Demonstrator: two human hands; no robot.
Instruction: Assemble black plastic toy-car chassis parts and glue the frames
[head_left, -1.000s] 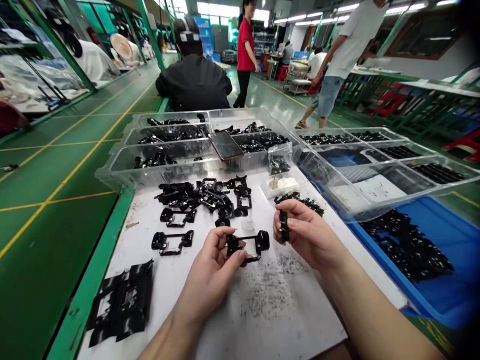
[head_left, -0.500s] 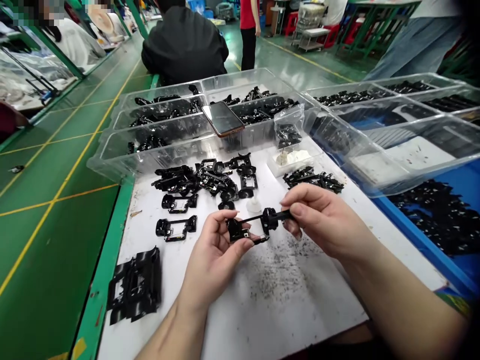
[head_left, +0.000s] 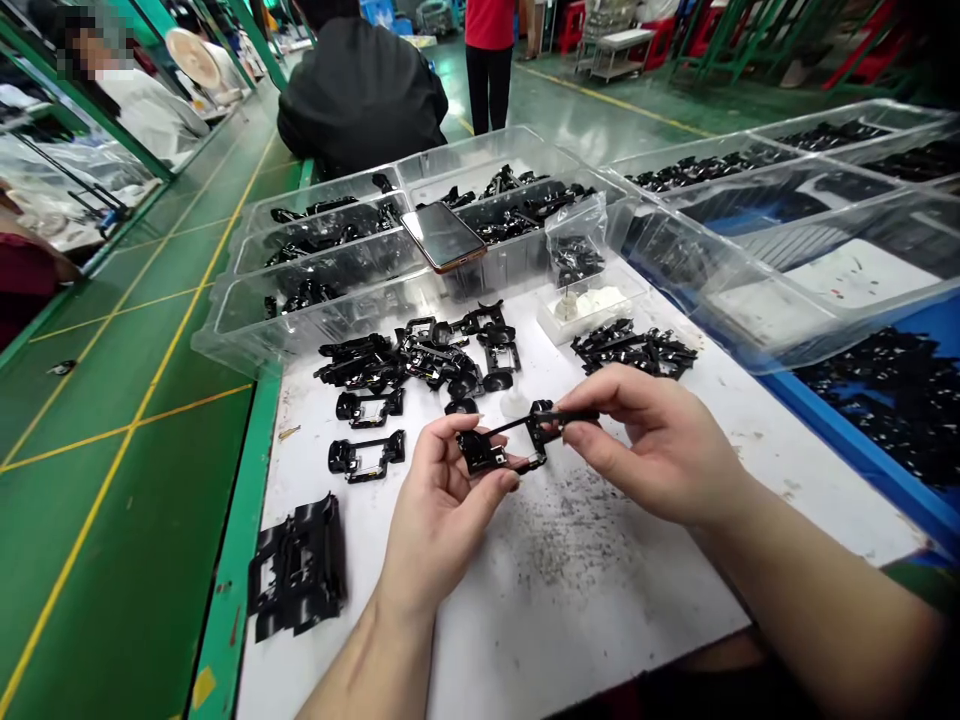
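My left hand (head_left: 450,490) grips the left end of a black plastic frame (head_left: 481,452) between thumb and fingers. At the frame's right end, my right hand (head_left: 645,435) pinches a slim black part (head_left: 574,415) that touches the frame. Two similar black frames (head_left: 367,455) lie to the left, one behind the other. Behind my hands is a heap of black frames (head_left: 431,360). A pile of small black parts (head_left: 634,348) sits just beyond my right hand. Stacked black pieces (head_left: 300,570) rest at the table's left edge.
Clear divided trays (head_left: 300,320) with black parts stand behind, a phone (head_left: 444,237) lying across them. A small white container (head_left: 592,305) and a plastic bag (head_left: 576,240) are near the trays. A blue bin (head_left: 862,460) is at the right. A person in black (head_left: 364,95) sits beyond.
The slim part in my right hand has tilted and shifted slightly against the frame's right end. The whole view has moved a little, and a person in red stands more fully in view.
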